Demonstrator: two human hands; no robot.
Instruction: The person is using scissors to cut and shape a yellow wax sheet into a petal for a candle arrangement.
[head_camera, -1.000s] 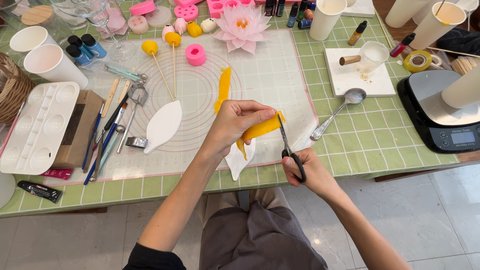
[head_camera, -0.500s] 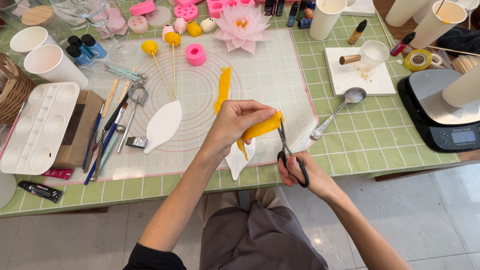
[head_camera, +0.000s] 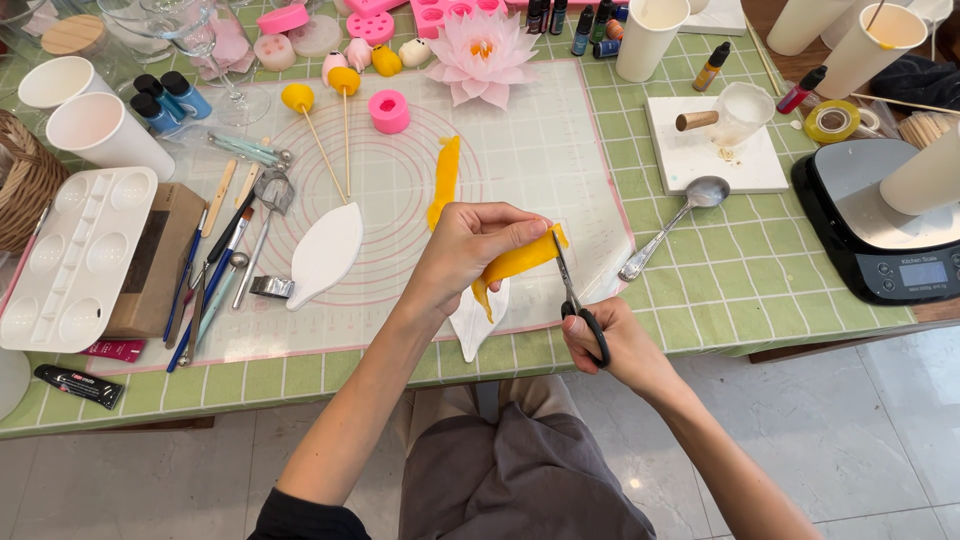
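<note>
A big table (head_camera: 420, 385) with a green checked cloth holds a clear mat (head_camera: 540, 150) with pink rings on it. At the right edge sits a black kitchen scale (head_camera: 880, 230) with a round silver top. On the left is a white paint tray (head_camera: 75, 255) with round dips, lying on a brown box. A pink paper-like flower (head_camera: 482, 55) rests at the top of the mat, and a white leaf shape (head_camera: 325, 252) lies on the mat's left part. The left hand (head_camera: 470, 245) is closed around a strip of yellow clay (head_camera: 520, 262), with the fingers pinched on its upper part, just above the mat's near edge. The strip's lower end hangs down over a small white dish (head_camera: 480, 325). The right hand (head_camera: 610, 345) is shut on the black handles of a pair of scissors (head_camera: 572, 295), and the blades point up and touch the yellow clay's right end. Another piece of yellow clay (head_camera: 444, 180) lies on the mat, just behind the left hand. A silver spoon (head_camera: 672, 222) lies to the right, near a white tile. A pink ring (head_camera: 389, 111) sits further back on the mat.
</note>
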